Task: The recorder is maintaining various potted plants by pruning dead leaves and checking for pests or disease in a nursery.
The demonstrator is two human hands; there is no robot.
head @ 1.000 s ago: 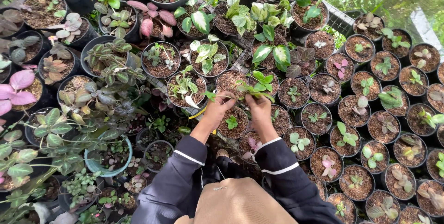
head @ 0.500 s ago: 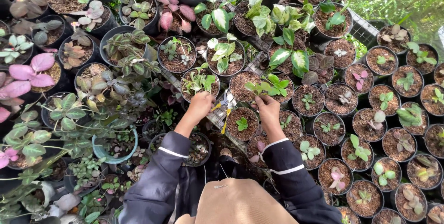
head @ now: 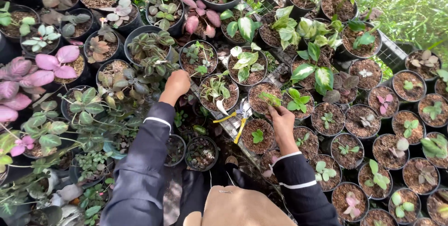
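My right hand (head: 282, 117) pinches a small green cutting (head: 271, 98) and holds it over a black pot of bare soil (head: 258, 90). My left hand (head: 178, 83) reaches out to the left with its fingers curled under. It hovers by a pot of dark striped leaves (head: 150, 48), and whatever lies inside the fist is hidden. Yellow-handled scissors (head: 239, 117) lie loose on the wire mesh between my two arms. A pot holding one small green seedling (head: 257, 136) stands just below my right hand.
Black pots crowd the wire-mesh bench (head: 278, 73) on all sides: small seedlings to the right (head: 373, 165), larger leafy plants to the left. Pink-leaved plants (head: 44, 67) stand at far left, and variegated green-and-white ones (head: 313, 69) at upper middle. Grass (head: 410, 6) lies beyond the bench.
My left hand let go near the scissors and swung out to the left, over the striped-leaf pots. My right hand brought the cutting down to the soil pot. The scissors lie on the mesh.
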